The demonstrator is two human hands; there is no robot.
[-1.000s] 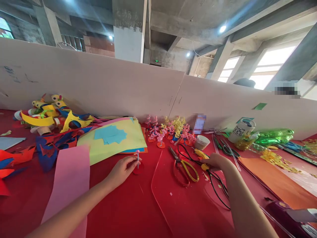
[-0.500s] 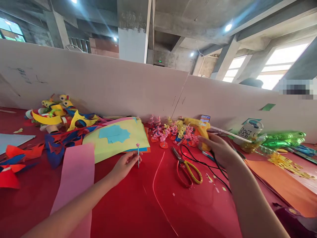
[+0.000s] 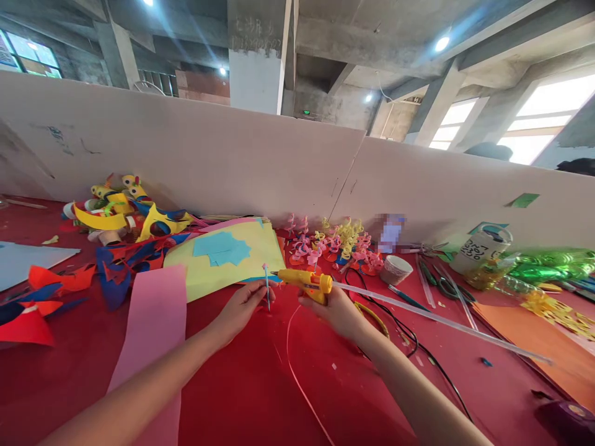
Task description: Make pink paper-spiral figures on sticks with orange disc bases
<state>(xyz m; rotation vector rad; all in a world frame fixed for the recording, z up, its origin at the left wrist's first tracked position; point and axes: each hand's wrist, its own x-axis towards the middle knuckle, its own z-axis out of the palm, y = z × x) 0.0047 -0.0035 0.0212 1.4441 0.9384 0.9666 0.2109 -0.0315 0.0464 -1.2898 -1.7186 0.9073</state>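
My left hand (image 3: pixel 244 306) pinches a thin bluish stick (image 3: pixel 267 291), held upright with a small pink piece at its top. A yellow glue gun (image 3: pixel 302 280) is gripped in my right hand (image 3: pixel 338 310). Its nozzle points left, close beside the stick; whether they touch I cannot tell. From the gun's back a long clear glue stick (image 3: pixel 441 320) reaches far to the right. Under my right wrist, scissors are mostly covered, with a yellow handle (image 3: pixel 379 319) showing. A thin pink strip (image 3: pixel 292 365) lies on the red table (image 3: pixel 232 396) between my forearms.
Finished pink and yellow curled paper pieces (image 3: pixel 348 238) crowd the back, beside a paper cup (image 3: pixel 396 270). Left are yellow sheets (image 3: pixel 218 288), a pink sheet (image 3: pixel 153 328) and coloured paper shapes (image 3: pixel 114 269). Right are a black cord (image 3: pixel 441 368), dark scissors (image 3: pixel 449 288) and green bottles (image 3: pixel 553 266).
My right hand has brought the glue gun from the back right leftward to the stick, uncovering the paper cup. My left hand keeps its pinch on the stick. The view has shifted slightly.
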